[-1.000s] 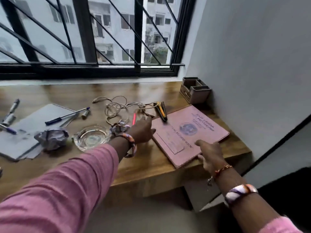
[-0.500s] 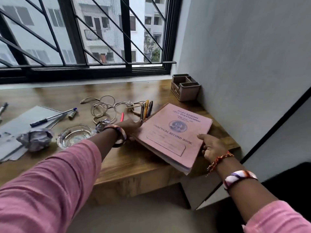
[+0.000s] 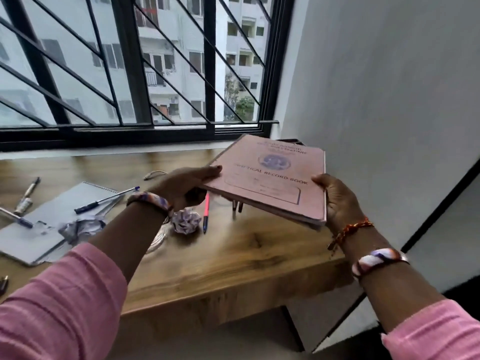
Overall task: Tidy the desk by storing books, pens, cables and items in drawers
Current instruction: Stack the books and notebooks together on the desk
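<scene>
Hands raised above desk point(image 3: 233, 258), arms stretched fwd. Left hand point(image 3: 185, 187) grips pink book point(image 3: 270, 178) at its left edge, thumb on top, fingers curled under. Right hand point(image 3: 337, 201) clasps right edge, thumb on cover. Book is off desk, tilted, between both hands. Brown pen box point(image 3: 289, 140) mostly hidden behind book; contents can't tell.
</scene>
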